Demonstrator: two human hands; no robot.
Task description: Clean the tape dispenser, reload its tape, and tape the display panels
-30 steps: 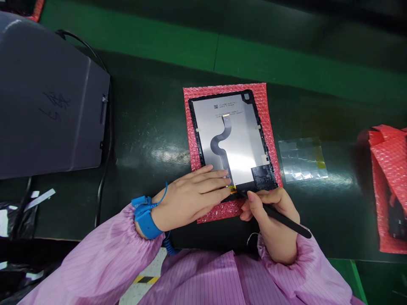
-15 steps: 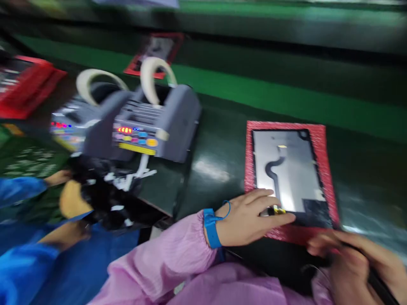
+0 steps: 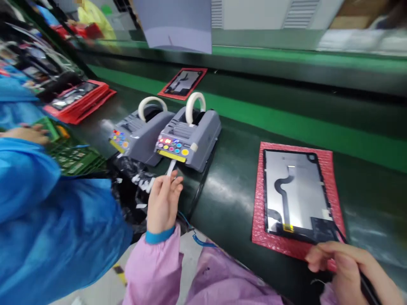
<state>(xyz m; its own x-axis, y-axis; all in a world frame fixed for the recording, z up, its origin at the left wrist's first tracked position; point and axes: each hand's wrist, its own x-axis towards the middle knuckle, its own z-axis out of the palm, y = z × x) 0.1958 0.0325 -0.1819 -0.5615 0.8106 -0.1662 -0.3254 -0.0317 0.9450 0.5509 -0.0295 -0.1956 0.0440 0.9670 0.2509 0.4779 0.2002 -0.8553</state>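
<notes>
One white tape strip (image 3: 172, 166), frame ctr-L, was pinched by L hand (image 3: 163, 202) fingers; R hand (image 3: 349, 271) fingers gripped slim black tool (image 3: 368, 287).

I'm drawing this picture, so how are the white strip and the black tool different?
The white strip is pale and ribbon-like; the black tool is dark and stick-like.
The left hand pinches the strip in front of a grey machine; the right hand grips the tool near a silvery panel.
Both are long and narrow.
</notes>
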